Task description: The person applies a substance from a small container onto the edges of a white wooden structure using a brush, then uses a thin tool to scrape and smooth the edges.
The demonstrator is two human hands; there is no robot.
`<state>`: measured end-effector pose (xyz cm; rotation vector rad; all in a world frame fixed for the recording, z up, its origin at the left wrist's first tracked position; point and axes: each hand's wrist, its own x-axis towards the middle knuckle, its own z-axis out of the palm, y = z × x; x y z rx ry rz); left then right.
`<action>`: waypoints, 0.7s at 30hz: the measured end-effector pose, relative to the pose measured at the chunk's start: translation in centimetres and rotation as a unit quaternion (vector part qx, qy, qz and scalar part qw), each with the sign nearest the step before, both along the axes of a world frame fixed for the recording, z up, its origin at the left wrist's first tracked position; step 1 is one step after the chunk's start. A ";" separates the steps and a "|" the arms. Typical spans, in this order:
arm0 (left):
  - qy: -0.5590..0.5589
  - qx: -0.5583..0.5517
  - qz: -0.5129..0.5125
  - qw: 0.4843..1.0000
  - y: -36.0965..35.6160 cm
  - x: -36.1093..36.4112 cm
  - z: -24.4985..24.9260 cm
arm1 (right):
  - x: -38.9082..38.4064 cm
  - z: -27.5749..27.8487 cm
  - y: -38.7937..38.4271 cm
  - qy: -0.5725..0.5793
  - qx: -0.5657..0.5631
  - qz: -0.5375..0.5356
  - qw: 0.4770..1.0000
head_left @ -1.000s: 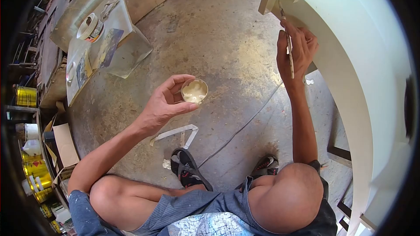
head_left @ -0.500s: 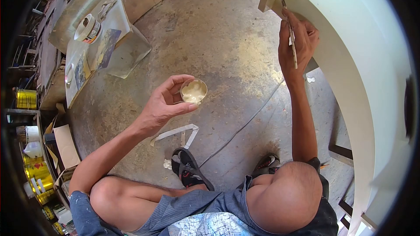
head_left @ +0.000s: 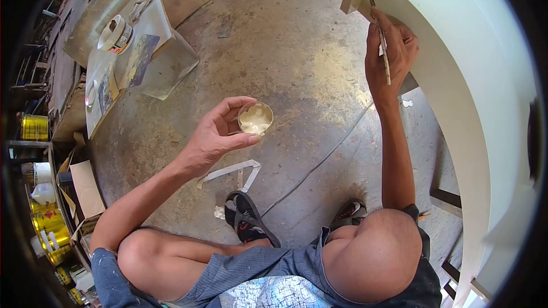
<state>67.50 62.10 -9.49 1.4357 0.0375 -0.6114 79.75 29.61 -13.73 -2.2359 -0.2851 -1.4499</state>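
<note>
My left hand (head_left: 220, 131) grips a small round cup of cream-coloured paint (head_left: 256, 118) by its sides, thumb and fingers wrapped around it above the floor. Up at the right, my right hand (head_left: 393, 51) is closed around a thin paintbrush (head_left: 385, 54) with a paint-marked handle. The brush tip is at the inner corner of a pale cream piece of furniture (head_left: 451, 74) with a curved edge. Whether the bristles touch the surface is hard to make out.
A low table (head_left: 162, 20) at the left holds an open white tub (head_left: 117, 35) and a paint-smeared sheet (head_left: 141, 60). Yellow cans (head_left: 35, 128) line the left side. A grey cable (head_left: 314, 162) and a bent white strip (head_left: 242, 166) lie on the concrete floor.
The view has shifted very slightly. Both hands keep their grips, with the brush tip still in the same corner and the cup held at about the same spot.
</note>
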 end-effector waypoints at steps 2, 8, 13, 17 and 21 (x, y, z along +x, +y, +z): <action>-0.004 -0.004 0.000 1.000 0.0 0.0 -0.1 | -0.2 -0.1 0.0 0.006 -0.002 0.001 1.000; 0.001 0.004 -0.004 1.000 0.0 0.0 -0.2 | -0.7 -0.5 -0.1 0.024 -0.012 0.008 1.000; 0.005 0.008 -0.005 1.000 -0.1 0.0 -0.2 | -0.6 -0.2 -0.1 0.012 0.017 0.022 1.000; 0.011 0.006 -0.009 1.000 -0.2 0.0 -0.2 | -0.3 0.1 0.0 0.000 0.012 0.018 1.000; 0.010 0.014 -0.013 1.000 -0.2 0.1 -0.1 | -0.3 0.1 0.0 0.005 0.003 0.019 1.000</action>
